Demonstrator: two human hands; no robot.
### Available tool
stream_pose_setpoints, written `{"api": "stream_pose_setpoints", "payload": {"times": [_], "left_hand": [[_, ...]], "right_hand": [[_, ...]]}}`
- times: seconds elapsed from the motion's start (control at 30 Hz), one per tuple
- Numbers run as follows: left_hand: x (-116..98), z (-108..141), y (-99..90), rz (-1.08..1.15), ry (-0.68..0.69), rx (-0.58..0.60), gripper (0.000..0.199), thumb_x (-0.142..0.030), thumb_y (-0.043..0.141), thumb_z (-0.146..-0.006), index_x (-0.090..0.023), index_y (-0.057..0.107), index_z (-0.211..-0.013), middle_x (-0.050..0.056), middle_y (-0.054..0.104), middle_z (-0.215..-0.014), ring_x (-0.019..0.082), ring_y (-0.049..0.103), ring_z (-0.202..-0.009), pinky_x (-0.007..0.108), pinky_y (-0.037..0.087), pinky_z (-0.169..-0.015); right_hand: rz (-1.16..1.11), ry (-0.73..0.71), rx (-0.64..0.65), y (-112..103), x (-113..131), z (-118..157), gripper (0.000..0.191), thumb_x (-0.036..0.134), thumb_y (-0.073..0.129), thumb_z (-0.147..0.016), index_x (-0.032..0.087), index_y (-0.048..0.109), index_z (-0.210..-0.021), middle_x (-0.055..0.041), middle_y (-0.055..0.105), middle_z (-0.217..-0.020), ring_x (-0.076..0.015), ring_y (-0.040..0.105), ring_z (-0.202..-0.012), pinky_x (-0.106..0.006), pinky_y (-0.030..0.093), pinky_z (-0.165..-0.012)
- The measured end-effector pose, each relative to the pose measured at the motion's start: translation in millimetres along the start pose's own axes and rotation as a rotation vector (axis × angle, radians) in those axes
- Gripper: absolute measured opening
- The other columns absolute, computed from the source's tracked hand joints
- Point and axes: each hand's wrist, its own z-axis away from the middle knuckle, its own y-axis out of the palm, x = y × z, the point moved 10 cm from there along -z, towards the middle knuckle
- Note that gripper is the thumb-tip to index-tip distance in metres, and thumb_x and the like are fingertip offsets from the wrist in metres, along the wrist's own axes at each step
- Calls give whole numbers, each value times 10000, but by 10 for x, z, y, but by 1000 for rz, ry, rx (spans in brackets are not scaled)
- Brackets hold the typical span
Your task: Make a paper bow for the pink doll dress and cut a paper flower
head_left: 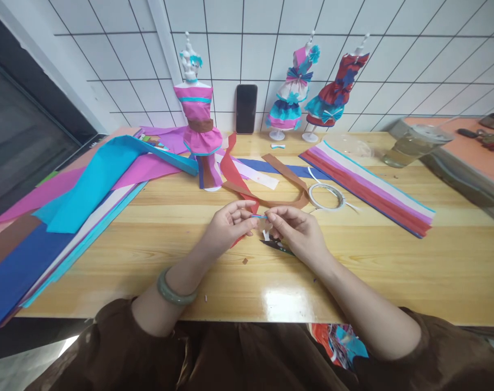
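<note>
You pinched the thin blue strip (260,216) at both ends, the left hand (229,225) closed on one and the right hand (299,232) on the other. Its long axis ran side to side between your fingertips, so neither hand was nearer. It was above the surface (157,255), nearer you than the brown ribbon (287,176).

So the top (226,358) is dark brown, kinda loose, with a soft sheen where the folds catch light. Roomy sleeves, same brown: the left sleeve (104,350) and the right sleeve (438,347) both end around the elbow, so the forearms are bare. Fingers (291,213) are bare too. Left wrist's got a chunky, rounded, smooth grey-green bangle (174,297), jade-looking tbh.
</note>
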Motion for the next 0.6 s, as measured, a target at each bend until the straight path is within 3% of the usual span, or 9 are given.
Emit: {"api": "stream_pose_setpoints", "payload": {"times": [0.33,0.6], "left_hand": [[23,-11,-40,57,1,-46,283,-156,641,-656,-113,559,-924,43,581,-799,118,571,-694,233,476,-584],[12,1,44,-7,-3,29,272,-153,616,-681,-115,569,-946,53,578,-860,102,550,-710,226,476,-596]], "right_hand": [[92,-109,15,29,95,11,203,336,588,-774,156,649,-848,-34,577,-777,-78,502,-494,-225,425,-478],[70,-47,2,7,10,-12,224,353,587,-775,156,628,-874,-14,570,-689,-85,495,-487,-220,418,-463]]}}
